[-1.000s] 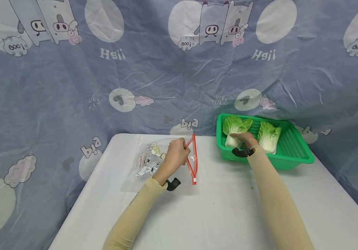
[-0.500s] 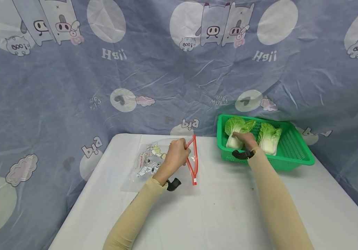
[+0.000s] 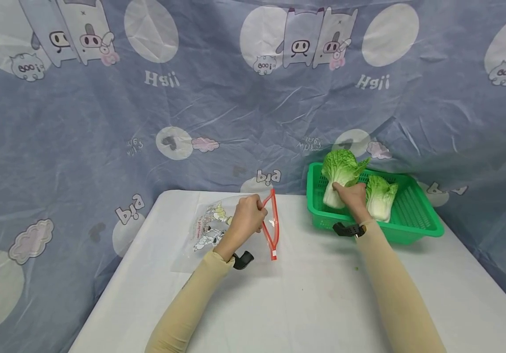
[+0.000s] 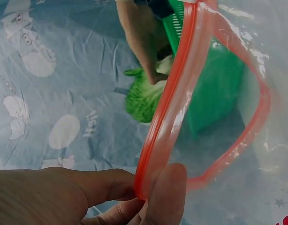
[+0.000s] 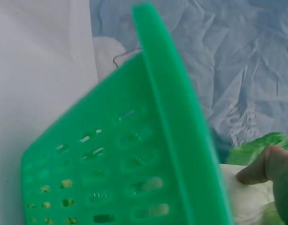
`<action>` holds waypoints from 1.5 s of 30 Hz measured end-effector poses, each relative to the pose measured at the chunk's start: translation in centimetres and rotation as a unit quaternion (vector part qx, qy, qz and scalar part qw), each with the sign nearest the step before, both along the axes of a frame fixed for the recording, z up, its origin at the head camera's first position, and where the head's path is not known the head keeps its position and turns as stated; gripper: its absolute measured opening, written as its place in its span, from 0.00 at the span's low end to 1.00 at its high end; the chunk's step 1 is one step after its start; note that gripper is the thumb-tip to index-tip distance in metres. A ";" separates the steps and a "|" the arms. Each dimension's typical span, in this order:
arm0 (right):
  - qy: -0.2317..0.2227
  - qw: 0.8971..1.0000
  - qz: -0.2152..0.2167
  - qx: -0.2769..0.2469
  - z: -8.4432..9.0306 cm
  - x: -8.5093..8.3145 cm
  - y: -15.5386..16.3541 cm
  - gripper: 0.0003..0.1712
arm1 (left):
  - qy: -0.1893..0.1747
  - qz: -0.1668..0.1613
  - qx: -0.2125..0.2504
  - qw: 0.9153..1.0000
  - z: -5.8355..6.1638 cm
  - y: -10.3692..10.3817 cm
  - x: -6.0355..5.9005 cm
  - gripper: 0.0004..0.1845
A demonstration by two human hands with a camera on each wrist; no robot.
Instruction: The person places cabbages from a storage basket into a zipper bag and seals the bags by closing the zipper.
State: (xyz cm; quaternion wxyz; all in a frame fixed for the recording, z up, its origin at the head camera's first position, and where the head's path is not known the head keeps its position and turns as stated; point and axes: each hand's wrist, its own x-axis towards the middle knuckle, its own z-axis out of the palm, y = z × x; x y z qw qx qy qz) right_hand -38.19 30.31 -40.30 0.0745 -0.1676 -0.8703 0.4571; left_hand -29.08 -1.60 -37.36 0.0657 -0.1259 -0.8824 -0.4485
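So this looks like the early part of the job: the left hand point(image 3: 246, 215) is pinching the red zip rim of a clear zip bag point(image 3: 217, 230) with cartoon print on it, thumb and fingers point(image 4: 165, 192) clamped on the strip so the mouth stands open toward the basket side. The bag itself lies flat on the table point(image 3: 315, 294), nothing inside it as far as I can see. Over on the other side, the right hand point(image 3: 350, 196) has its fingers wrapped around the pale stalk end of a napa cabbage point(image 3: 339, 174), which is up off the basket floor and standing above the rim of the green basket point(image 3: 416, 220), leafy end up. A second napa cabbage point(image 3: 380, 196) lies in the basket just beside those fingers, untouched. So I'd say one head is picked up but not in the bag yet, and the other is waiting, so most of it is left. The table is covered in white with a few tiny green flecks near the right forearm. Behind it all hangs a wrinkly blue-grey cartoon backdrop point(image 3: 235, 98) with pigs, clouds and white circles printed on it.
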 end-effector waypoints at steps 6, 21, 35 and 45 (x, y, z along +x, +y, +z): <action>0.113 0.993 -0.018 -0.020 -0.1 1.4 -1.0 0.53 | 0.015 0.001 -0.006 1.000 0.0 0.1 -0.1 0.08; 0.299 0.947 0.052 -0.102 -0.1 5.8 -5.7 0.49 | 0.059 0.012 -0.036 0.998 0.1 0.2 -0.1 0.09; 0.218 0.961 0.129 -0.112 -1.8 8.2 -11.6 0.36 | 0.066 0.012 -0.006 0.998 0.2 0.4 0.1 0.09; 0.175 0.957 0.171 -0.157 -3.0 8.6 -13.1 0.37 | 0.074 0.014 0.006 0.997 0.2 0.5 0.1 0.07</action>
